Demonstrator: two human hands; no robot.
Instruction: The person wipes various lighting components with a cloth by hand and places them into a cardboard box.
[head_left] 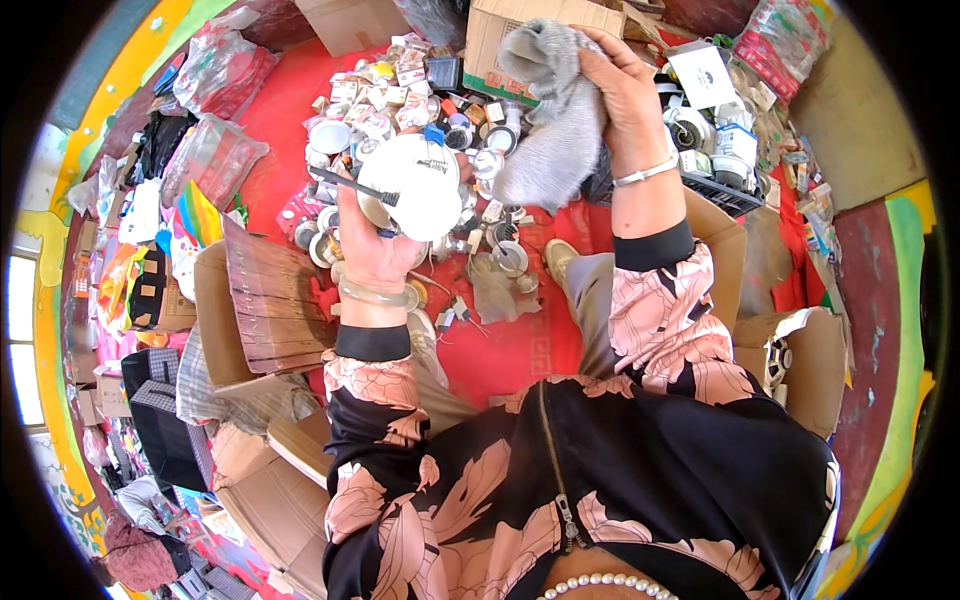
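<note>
My left hand (372,240) is raised over the pile, closed around a round white lamp-like disc (428,190) with a smooth face. A thin black stick-like tool (348,183), possibly a small brush, crosses the fingers and reaches the disc's edge. Higher up and to the right, my right hand (622,90) grips a grey knitted cloth (556,150), which hangs down in folds beside the disc without visibly touching it. Below both hands lies a heap of small lamps and light fittings (490,160), mostly white and round, some with loose wires.
A red mat (500,360) lies under the heap. Open cardboard boxes (270,300) stand at the left, with another box (805,370) at the right. A black crate (715,190) of fittings sits beyond my right arm. Another person (140,555) is at the lower left.
</note>
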